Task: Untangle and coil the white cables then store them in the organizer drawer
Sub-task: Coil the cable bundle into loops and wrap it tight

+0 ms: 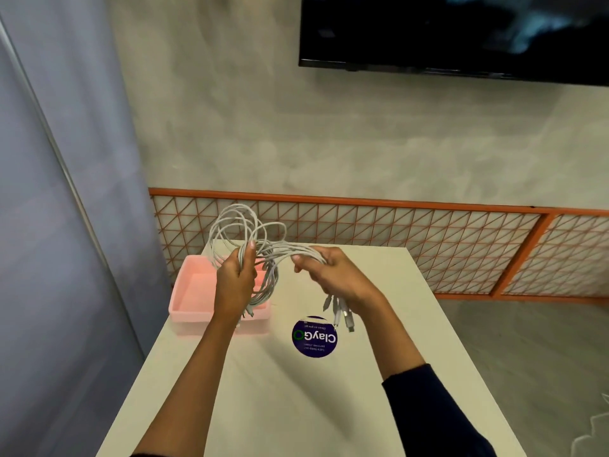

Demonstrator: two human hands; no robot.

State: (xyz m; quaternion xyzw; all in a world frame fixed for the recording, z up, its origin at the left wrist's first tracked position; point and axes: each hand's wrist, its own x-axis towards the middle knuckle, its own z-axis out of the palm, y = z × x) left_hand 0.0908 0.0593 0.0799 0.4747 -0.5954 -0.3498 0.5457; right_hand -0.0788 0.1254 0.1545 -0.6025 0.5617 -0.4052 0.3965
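Shows a white rectangular table (296,407) running away from the camera toward a grey wall. Reaches over it with two forearms, the left bare, the right covered by a dark sleeve (428,407) up to mid-forearm. Holds both hands raised above the tabletop, near each other but apart.

Presents the left hand (235,278) back toward the camera, thumb pointing up, fingers curled round a bundle of thin white cables (244,225). Sets the right hand (333,275) knuckles up, fingers curled downward and gripping the other side of the same bundle.

Places a shallow pink plastic organizer drawer (194,291) on the far left part of the table, directly below and behind the left hand. Exposes bare pink floor in its left part; hides its right part behind the hand and wrist.

Carries the cables wholly in the air: loops rising above the left hand, strands arching across to the right hand, loose ends hanging below the left hand over the drawer's near rim. Cannot tell whether those ends touch the drawer.

Includes a round dark blue sticker (314,338) with white lettering, flat on the tabletop between the forearms.

Lets several metal-tipped connectors (342,316) dangle below the right hand, just above that sticker's right edge.
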